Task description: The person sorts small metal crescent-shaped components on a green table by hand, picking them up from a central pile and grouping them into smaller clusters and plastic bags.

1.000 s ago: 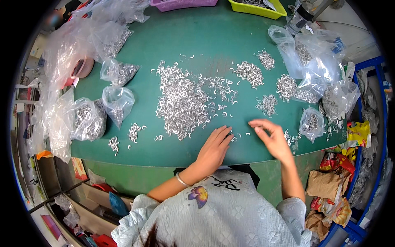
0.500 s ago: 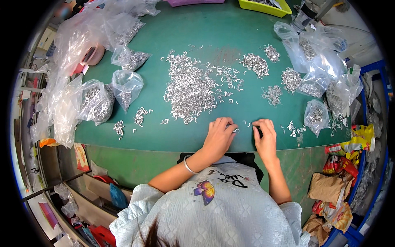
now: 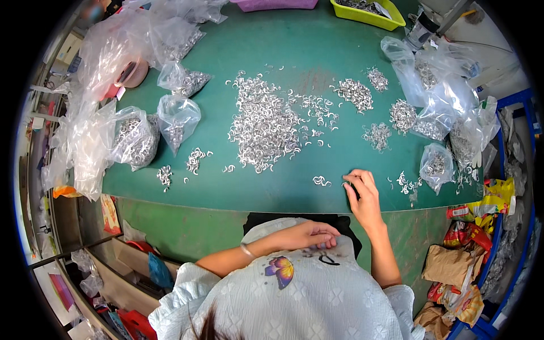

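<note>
My right hand (image 3: 364,195) hovers at the table's near edge, thumb and forefinger closed around what looks like a small curved silvery metal piece, barely visible at their tips. My left hand (image 3: 317,234) is off the table, against the front of my pale shirt, fingers curled in; its palm is hidden. On the green table (image 3: 272,195), just left of my right fingertips, lies a small cluster of crescent-shaped metal pieces (image 3: 322,181). Farther off, a large heap of the same crescents (image 3: 263,124) spreads across the middle.
Smaller piles of metal pieces (image 3: 354,95) lie to the right, near clear bags (image 3: 436,164) of them. More filled bags (image 3: 135,139) and loose plastic crowd the left. A yellow-green tray (image 3: 371,20) and a purple one (image 3: 275,5) stand at the far edge.
My left hand has drawn back from the table to my shirt, uncovering the small cluster of crescents. My right hand has shifted slightly nearer, and its fingertips have come together.
</note>
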